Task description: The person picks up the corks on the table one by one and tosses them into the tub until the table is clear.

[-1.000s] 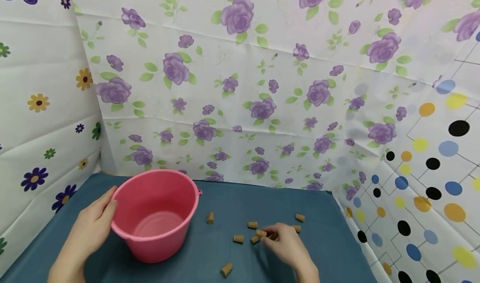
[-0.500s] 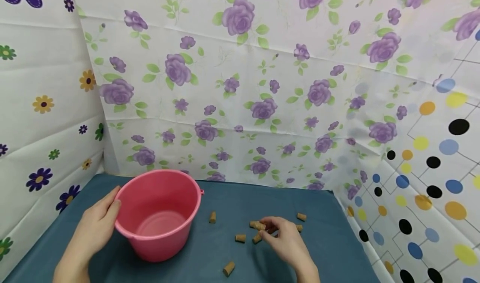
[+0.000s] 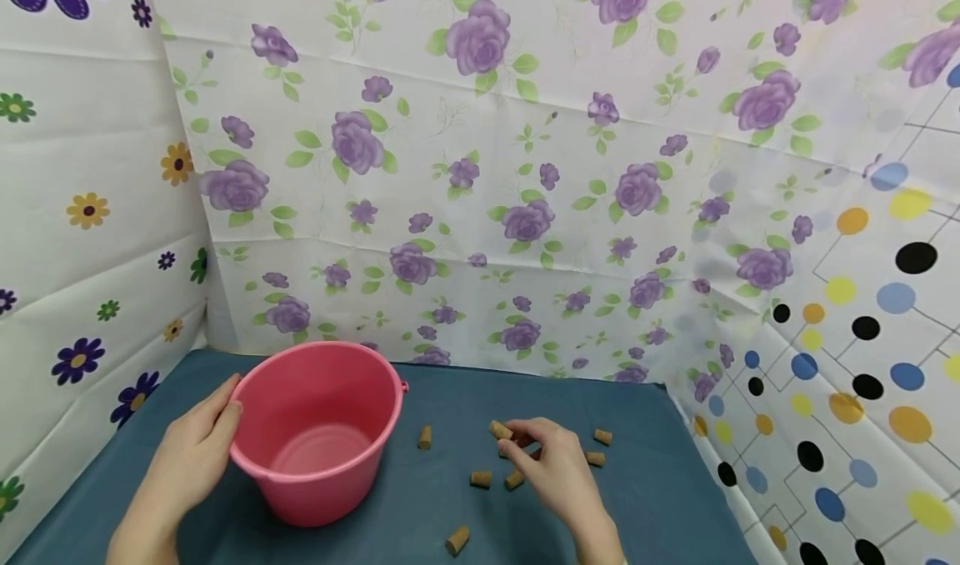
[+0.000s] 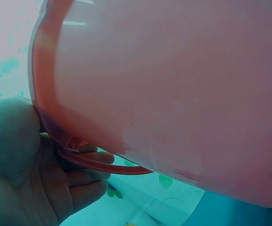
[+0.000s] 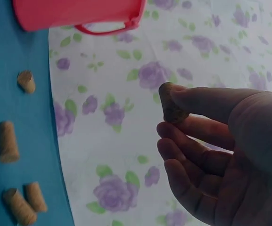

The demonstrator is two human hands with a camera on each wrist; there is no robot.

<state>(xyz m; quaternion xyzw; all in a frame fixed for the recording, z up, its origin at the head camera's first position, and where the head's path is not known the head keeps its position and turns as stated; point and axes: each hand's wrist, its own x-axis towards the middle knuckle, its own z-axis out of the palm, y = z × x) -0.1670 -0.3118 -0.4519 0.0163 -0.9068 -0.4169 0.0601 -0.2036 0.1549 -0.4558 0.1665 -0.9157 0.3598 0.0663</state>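
Note:
A pink plastic bucket (image 3: 318, 494) stands on the left of the blue cloth, and its inside looks bare. My left hand (image 3: 183, 457) grips its rim from the left, thumb on the rim; in the left wrist view the fingers reach past the pink bail handle (image 4: 112, 168). Between thumb and index finger, my right hand (image 3: 558, 469) pinches a cork (image 5: 172, 106), holding it up over the cloth. Below that hand lie a tilted cork (image 3: 514, 479) and another cork (image 3: 481, 479); one more is partly hidden behind the fingers.
Other loose corks lie around: a cork (image 3: 425, 437) near the bucket, a cork (image 3: 457, 540) at the front, and a cork (image 3: 602, 437) and a cork (image 3: 595, 458) on the right. Flowered sheets (image 3: 450, 173) hang behind; a dotted sheet (image 3: 847, 357) borders the right.
My right hand has raised the pinched cork off the small group and shifted it a little left. The left hand keeps its grip on the bucket.

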